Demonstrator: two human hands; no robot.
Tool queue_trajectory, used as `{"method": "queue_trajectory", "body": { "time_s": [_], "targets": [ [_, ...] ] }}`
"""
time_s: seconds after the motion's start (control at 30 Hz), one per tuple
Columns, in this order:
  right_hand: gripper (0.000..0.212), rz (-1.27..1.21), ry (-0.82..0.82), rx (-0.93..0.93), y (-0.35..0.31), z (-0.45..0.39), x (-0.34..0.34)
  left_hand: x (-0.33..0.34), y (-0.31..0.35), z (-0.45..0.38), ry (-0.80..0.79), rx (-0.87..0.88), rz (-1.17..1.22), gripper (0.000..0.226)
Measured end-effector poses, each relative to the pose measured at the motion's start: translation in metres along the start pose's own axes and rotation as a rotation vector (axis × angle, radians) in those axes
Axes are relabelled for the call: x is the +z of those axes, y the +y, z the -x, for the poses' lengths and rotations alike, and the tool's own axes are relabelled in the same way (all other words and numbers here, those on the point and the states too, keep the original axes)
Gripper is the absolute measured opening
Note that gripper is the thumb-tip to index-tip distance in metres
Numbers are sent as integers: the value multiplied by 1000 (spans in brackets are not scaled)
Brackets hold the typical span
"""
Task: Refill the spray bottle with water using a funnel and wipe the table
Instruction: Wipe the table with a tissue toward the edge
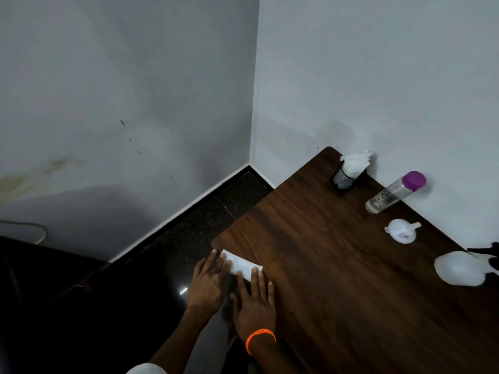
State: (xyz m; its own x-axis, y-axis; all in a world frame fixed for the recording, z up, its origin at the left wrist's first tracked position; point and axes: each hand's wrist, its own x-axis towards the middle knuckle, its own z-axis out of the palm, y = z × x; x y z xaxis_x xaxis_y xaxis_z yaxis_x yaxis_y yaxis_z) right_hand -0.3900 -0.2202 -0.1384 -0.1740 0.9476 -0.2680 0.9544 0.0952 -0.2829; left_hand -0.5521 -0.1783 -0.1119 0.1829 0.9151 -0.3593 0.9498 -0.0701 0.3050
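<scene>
— Pressing flat, both of them: the left hand lies with straight fingers on the near end of the folded white tissue, and the right hand, orange band at the wrist, lies just beside it with its fingertips on the tissue's other end. Nothing is pinched or curled round; the fingers are spread and flat.

— So this is the wiping step?

— I judge it to be folding or starting a wipe at the table corner. To do it well, keep the palms low and the pressure even, so the pad does not bunch up under the fingers, then sweep away from the edge toward the far side.

— And what sits beyond the hands?

— Well off to the right of the grip, up by the wall, a dark holder with white tissues. Further right, a clear bottle with a purple cap, then the white funnel lying on its side. Furthest right, near the frame edge, the spray bottle, pale-bodied with a dark trigger head. Whether it is filled I cannot tell.

— Wipe around those, then?

— Yes, or lift them; dragging the pad into the funnel would knock it over the side.
</scene>
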Motion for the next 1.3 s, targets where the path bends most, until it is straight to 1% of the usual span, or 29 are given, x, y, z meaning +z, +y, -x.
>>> {"method": "queue_trajectory", "body": {
  "time_s": [0.3,0.4,0.5,0.67,1.1,1.23,1.3],
  "targets": [
    [55,-29,30,84,48,17,-8,5,52,-7,-54,75,33,57],
    [56,-33,37,126,66,9,-10,3,68,-25,-89,95,-17,58],
    [56,-7,57,146,85,-2,-14,3,81,-50,-103,114,-93,60],
    [55,-8,94,175,116,-31,-28,3,107,-97,-117,143,-162,71],
    [54,-33,226,365,213,-136,-77,-18,197,-247,-47,280,-262,75],
    [56,-47,253,417,243,-159,-91,-22,229,-284,-35,306,-267,77],
    [56,-57,259,444,257,-166,-98,-23,245,-296,-25,317,-262,74]
  ]
}}
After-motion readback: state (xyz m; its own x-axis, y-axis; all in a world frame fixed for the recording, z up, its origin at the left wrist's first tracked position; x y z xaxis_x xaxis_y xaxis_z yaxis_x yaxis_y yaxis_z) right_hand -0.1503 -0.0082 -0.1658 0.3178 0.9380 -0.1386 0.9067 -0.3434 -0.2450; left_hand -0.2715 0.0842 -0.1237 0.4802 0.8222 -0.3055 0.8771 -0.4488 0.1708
